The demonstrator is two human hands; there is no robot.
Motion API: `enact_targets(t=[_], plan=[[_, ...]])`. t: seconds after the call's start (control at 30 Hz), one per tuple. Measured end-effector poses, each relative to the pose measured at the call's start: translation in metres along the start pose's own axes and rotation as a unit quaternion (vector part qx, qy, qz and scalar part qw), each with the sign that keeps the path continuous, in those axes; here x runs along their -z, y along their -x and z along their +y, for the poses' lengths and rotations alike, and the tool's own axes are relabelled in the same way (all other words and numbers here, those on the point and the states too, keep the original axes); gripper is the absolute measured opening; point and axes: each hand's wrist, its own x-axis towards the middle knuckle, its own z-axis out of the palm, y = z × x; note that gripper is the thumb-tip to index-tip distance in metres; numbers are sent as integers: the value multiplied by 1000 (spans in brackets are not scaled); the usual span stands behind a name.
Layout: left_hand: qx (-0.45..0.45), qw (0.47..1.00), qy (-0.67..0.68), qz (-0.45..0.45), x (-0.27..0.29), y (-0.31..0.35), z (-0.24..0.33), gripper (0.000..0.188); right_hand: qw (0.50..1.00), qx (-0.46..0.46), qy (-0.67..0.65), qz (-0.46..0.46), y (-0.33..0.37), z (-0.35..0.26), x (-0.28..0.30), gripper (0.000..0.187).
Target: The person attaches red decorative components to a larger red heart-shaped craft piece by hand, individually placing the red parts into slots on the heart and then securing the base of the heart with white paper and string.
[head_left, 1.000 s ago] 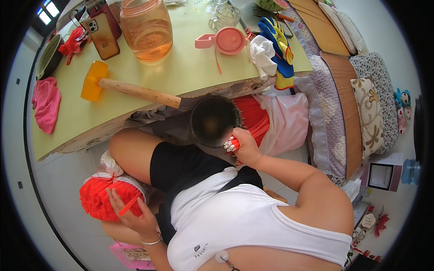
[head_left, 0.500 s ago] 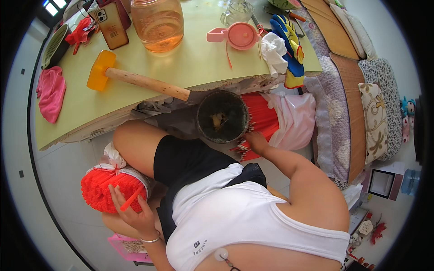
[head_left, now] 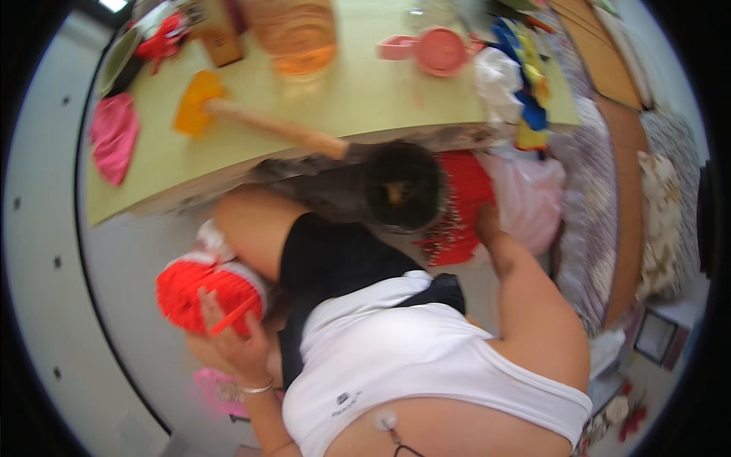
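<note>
My left hand [head_left: 237, 346] pinches a short red tube [head_left: 234, 314] between thumb and fingers. Just behind it stands a round, tightly packed bundle of similar red tubes [head_left: 177, 293], partly wrapped in white plastic and leaning by my leg. On the other side, my right hand [head_left: 489, 222] rests on or beside a pile of long red sticks with pale tips [head_left: 463, 183], where a pinkish plastic bag [head_left: 529, 202] covers one end. Blur smears the right fingers, so what they hold is unclear. A dark round bucket [head_left: 405, 217] with something pale inside stands left of the sticks.
A light green table [head_left: 183, 164] runs across the front, bearing a yellow-headed mallet [head_left: 274, 131], a large jar of amber liquid [head_left: 304, 57], a pink lid [head_left: 440, 52], gloves [head_left: 533, 107] and a pink cloth [head_left: 114, 141]. A bed [head_left: 582, 190] lies at right.
The view has shifted, so everything sits further right and is blurred. My right hand has moved from the sticks' pale tips farther along the pile toward the bag. The left still holds its tube.
</note>
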Motion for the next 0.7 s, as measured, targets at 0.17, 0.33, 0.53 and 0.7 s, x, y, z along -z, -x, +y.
enact_targets(t=[0.17,0.33,0.53,0.7], plan=[[3,998,28,52,1,1,-9,86,900,140,-164,-379,-35,-25,95,33],[-91,991,-44,91,10,-6,3,89,900,211,-263,-277,-54,-4,232,33],[-119,992,-39,23,1,-20,13,82,828,305,-462,-91,-87,4,421,28],[-137,976,22,165,17,-4,4,52,635,386,-640,197,-88,-13,557,50]])
